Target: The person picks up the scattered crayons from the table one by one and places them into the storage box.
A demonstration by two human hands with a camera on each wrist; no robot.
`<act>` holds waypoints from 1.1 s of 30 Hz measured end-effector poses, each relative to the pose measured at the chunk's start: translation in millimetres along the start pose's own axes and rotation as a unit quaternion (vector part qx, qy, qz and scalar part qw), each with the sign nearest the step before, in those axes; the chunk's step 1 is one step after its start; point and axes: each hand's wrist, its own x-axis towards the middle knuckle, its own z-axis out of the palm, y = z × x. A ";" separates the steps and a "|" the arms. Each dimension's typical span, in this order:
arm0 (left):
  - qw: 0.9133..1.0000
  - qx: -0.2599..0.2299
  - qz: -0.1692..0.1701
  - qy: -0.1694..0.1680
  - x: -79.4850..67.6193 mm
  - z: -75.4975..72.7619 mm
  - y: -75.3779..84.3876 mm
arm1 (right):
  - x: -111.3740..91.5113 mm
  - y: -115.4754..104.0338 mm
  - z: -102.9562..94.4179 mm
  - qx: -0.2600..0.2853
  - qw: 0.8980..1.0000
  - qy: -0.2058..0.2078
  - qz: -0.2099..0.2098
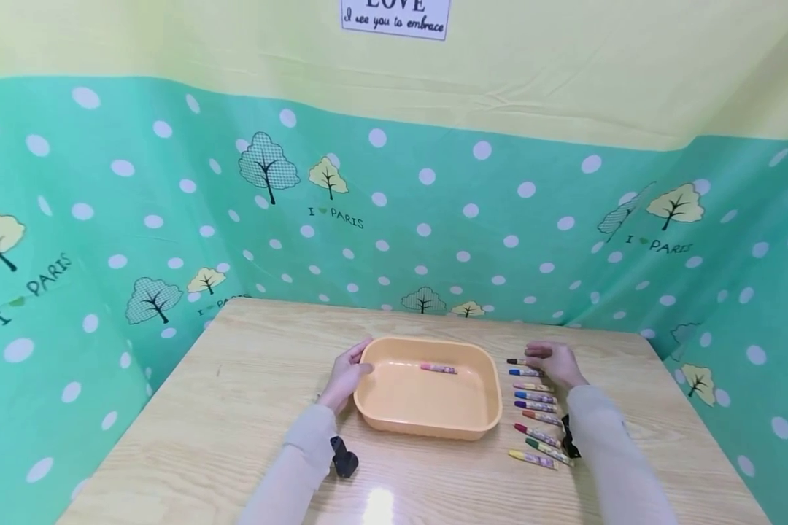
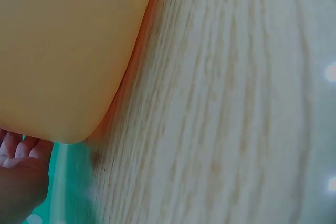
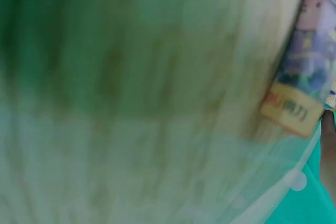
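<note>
My left hand (image 1: 344,379) grips the left rim of a shallow peach plastic tray (image 1: 427,429), thumb over the edge and fingers outside. In the left wrist view the tray's side (image 2: 63,51) fills the upper left, with curled fingers (image 2: 23,148) beside it. One pink crayon (image 1: 438,369) lies in the tray. To the right, my right hand (image 1: 557,362) pinches a black crayon (image 1: 516,362) at the far end of a column of crayons; its fingers hide the rear part. A crayon with a printed wrapper (image 3: 299,72) shows close up in the right wrist view.
Below the black crayon lie several others, among them a blue crayon (image 1: 524,372), an orange crayon (image 1: 541,418), a green crayon (image 1: 548,450) and a yellow crayon (image 1: 533,459). They rest on a wood-grain table (image 1: 236,408). A green patterned curtain (image 1: 427,240) hangs behind and at both sides.
</note>
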 end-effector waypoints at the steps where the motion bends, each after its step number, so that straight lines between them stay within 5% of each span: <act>1: 1.000 -0.001 -0.002 0.000 -0.5 -0.3 -0.3 | -0.6 0.8 0.2 -0.003 1.000 0.000 -0.002; 10: 1.000 0.008 -0.007 -0.007 -21.1 3.0 25.7 | 2.1 1.0 3.1 -0.051 0.999 0.006 -0.014; 17: 1.000 -0.005 -0.007 -0.007 -0.3 0.8 3.4 | 4.5 -2.3 6.8 -0.078 0.997 0.028 -0.004; 33: 1.000 0.001 0.002 0.001 -2.1 2.4 1.3 | -7.0 -12.1 2.6 -0.066 0.997 0.035 -0.013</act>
